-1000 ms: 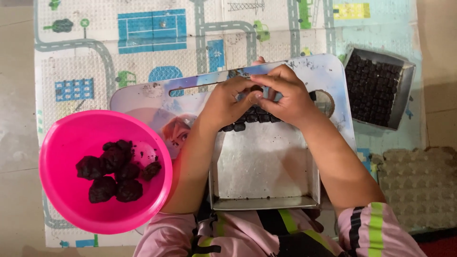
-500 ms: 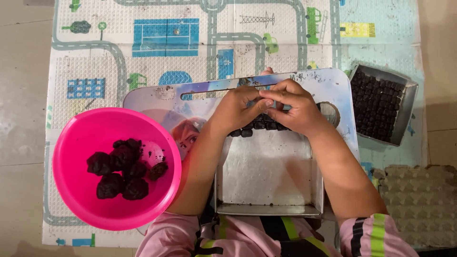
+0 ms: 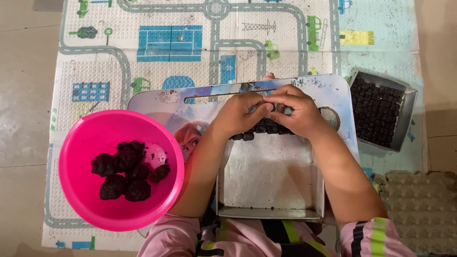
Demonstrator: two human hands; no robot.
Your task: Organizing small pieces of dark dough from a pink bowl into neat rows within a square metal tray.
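Observation:
My left hand (image 3: 240,113) and my right hand (image 3: 294,110) meet fingertip to fingertip over the far end of a square metal tray (image 3: 269,178). Between the fingers sits a small dark lump, mostly hidden. A short row of small dark pieces (image 3: 254,131) lies in the tray just under my hands. The tray rests on a picture-printed lap table (image 3: 162,102). To my left stands a pink bowl (image 3: 76,185) holding several lumps of dark dough (image 3: 124,169).
A second metal tray (image 3: 407,116) packed with several rows of dark pieces stands at the right. A grey egg carton (image 3: 421,209) lies at the lower right. Everything sits on a road-pattern play mat (image 3: 190,43) over a tiled floor (image 3: 24,95).
The view has drifted slightly, so everything sits a little lower. My hands stay together over the tray's far end, fingers working the small dark lump.

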